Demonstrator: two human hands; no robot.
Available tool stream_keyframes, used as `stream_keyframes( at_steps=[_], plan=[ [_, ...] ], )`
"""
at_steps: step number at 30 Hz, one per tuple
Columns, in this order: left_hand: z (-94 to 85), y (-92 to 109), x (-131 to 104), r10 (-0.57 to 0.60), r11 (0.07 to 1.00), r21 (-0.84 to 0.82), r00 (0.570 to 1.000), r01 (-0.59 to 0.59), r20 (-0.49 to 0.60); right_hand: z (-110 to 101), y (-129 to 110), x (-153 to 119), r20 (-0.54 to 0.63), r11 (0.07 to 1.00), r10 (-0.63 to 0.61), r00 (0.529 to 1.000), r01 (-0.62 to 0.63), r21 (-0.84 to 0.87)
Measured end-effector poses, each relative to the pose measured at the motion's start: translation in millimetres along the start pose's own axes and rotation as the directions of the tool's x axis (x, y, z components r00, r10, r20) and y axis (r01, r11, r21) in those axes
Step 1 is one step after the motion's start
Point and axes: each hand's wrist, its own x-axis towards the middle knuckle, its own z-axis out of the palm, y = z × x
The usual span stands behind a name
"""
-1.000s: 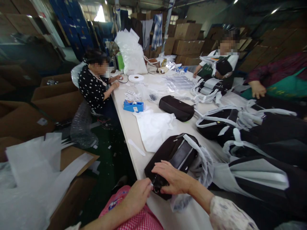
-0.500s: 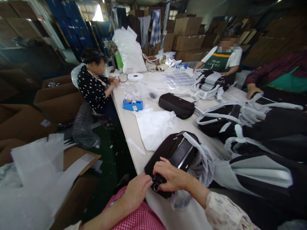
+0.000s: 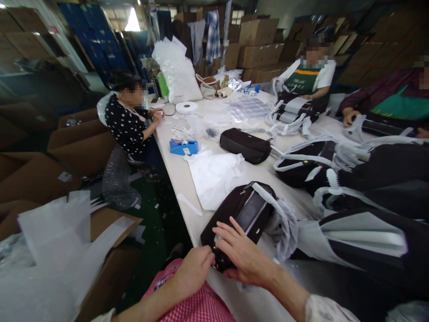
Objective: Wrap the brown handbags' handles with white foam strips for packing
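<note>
A black bag [image 3: 231, 203] with a grey front panel lies at the table's near edge, its handle wrapped in white material that trails to the right. At the bag's near end, my left hand [image 3: 197, 267] has its fingers closed at a small dark part with metal on it; what exactly they pinch is too small to name. My right hand [image 3: 239, 252] rests over the same end with its fingers spread, touching the bag and partly hiding the dark part. White sheet material [image 3: 214, 176] lies just behind the bag.
A blue tape dispenser [image 3: 183, 147] and another black bag [image 3: 245, 146] are farther back on the table [image 3: 174, 179]. Wrapped black bags crowd the right side. One person sits at the left; two others handle bags at the right. Open cartons [image 3: 30, 174] stand left.
My right hand has opened its fingers and flattened over the bag's near end. My left hand stays nearly where it was. The person at the far right has shifted.
</note>
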Motion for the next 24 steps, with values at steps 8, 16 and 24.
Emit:
stream_keyframes(
  at_steps=[8, 16, 24],
  plan=[
    [-7.9, -4.0, 11.9, -0.090, 0.823, -0.512, 0.947, 0.245, 0.307, 46.5, -58.8, -48.5, -0.078, 0.683, 0.596, 0.799, -0.453, 0.573],
    [-23.4, 27.8, 22.2, 0.100, 0.990, -0.132, 0.891, -0.045, 0.442, 73.4, -95.0, -14.8, 0.016, 0.069, 0.922, 0.388, -0.205, 0.976],
    [-11.5, 66.2, 55.6, 0.287, 0.809, 0.144, 0.597, -0.570, 0.749, 88.3, -95.0, -23.6, -0.056, 0.056, 0.998, -0.043, 0.003, 0.998]
  ],
)
